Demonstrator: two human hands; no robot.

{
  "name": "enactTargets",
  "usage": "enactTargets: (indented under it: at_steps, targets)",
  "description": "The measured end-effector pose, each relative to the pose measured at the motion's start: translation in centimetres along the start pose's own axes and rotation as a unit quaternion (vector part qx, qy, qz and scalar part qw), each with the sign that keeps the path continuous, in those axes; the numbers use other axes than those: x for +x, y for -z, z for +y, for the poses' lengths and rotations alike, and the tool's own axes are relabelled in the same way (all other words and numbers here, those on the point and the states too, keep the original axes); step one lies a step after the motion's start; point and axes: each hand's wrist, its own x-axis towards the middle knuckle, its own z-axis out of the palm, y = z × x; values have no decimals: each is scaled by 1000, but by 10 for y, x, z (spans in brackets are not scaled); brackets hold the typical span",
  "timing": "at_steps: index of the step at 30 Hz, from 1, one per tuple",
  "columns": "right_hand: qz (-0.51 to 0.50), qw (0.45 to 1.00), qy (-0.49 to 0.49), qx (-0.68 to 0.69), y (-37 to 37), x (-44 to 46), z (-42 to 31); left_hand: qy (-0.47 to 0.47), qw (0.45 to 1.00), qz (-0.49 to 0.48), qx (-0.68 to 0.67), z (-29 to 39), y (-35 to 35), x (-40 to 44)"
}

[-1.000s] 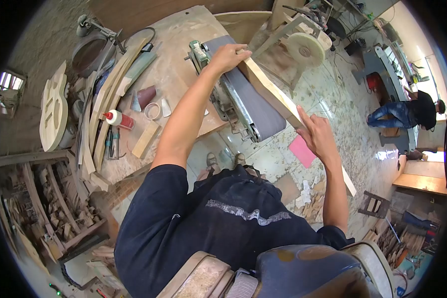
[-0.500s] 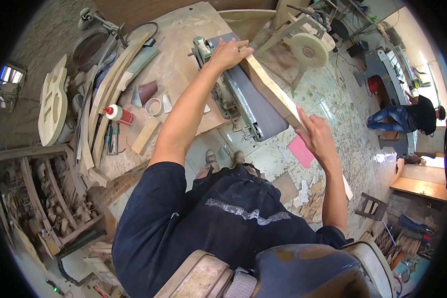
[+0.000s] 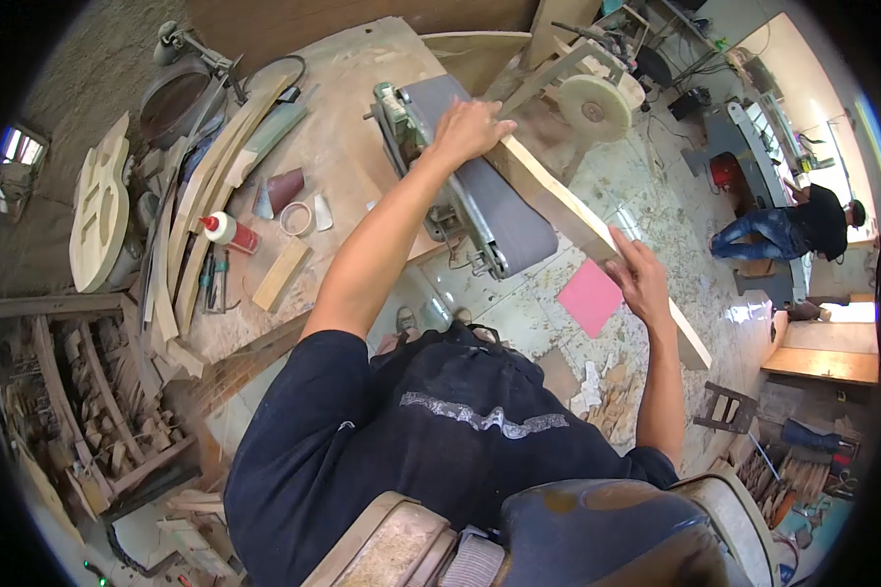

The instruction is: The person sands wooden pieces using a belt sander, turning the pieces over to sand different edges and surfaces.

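Two bare hands carry the work I see through the head camera. The left arm reaches forward across the belt sander, slightly bent at the elbow, and its hand (image 3: 468, 132) sits back-up at the far end of a long, pale, squared wooden bar (image 3: 556, 201). Those fingers are bent over the wood and grip it, though I cannot make out every fingertip. The right arm stretches forward at the person's right side, wrist bent inward; its hand (image 3: 639, 279) grips the bar farther along, the index finger laid out along it and the thumb nearer the belt.

The bar's long axis runs diagonally: one end points forward and left, by the left hand, and the other points back and right, showing beyond the right wrist. I find the bar along the right side of the sander's wide grey belt (image 3: 499, 201), well above the tiled floor (image 3: 499, 318); whether wood and belt touch, I cannot tell.

The sander stands at the edge of the dusty tan tabletop (image 3: 347, 93), and a pink square sheet (image 3: 590, 299) lies on the floor below the bar.
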Motion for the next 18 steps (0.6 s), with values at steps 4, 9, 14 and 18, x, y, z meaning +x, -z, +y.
enactTargets:
  at_steps: [4,9,14,18]
  targets:
    - [-15,950,-77,302,6,-12,26,5,911,-73,-407,12,23,15]
    - [-73,791,-179,581,-12,-35,22,-23,866,-97,-490,52,46,9]
    - [-113,743,-193,631,-11,-42,2,-12,872,-120,-474,55,42,12]
    - [-122,729,-200,644,-14,-43,5,20,878,-143,-457,53,40,15]
